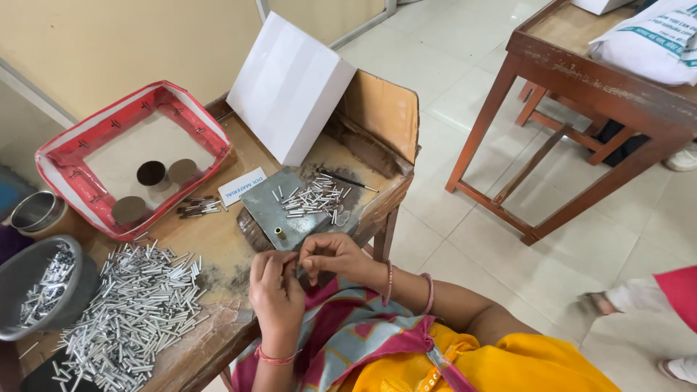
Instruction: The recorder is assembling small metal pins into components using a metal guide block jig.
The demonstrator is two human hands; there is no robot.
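A white box (pixel 289 87) leans at the desk's (pixel 218 250) back, a small white label card (pixel 242 187) lying before it, a white printed sack (pixel 646 40) on the neighbouring table (pixel 581 80).

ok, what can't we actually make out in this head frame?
- Head view: whatever the left hand and right hand pinch between them is hidden by the fingers.
- Grey bowl of tubes: cut off by the left edge.
- White sack on the far table: cut off by the right edge.
- Brass piece on the metal plate: too small to tell.
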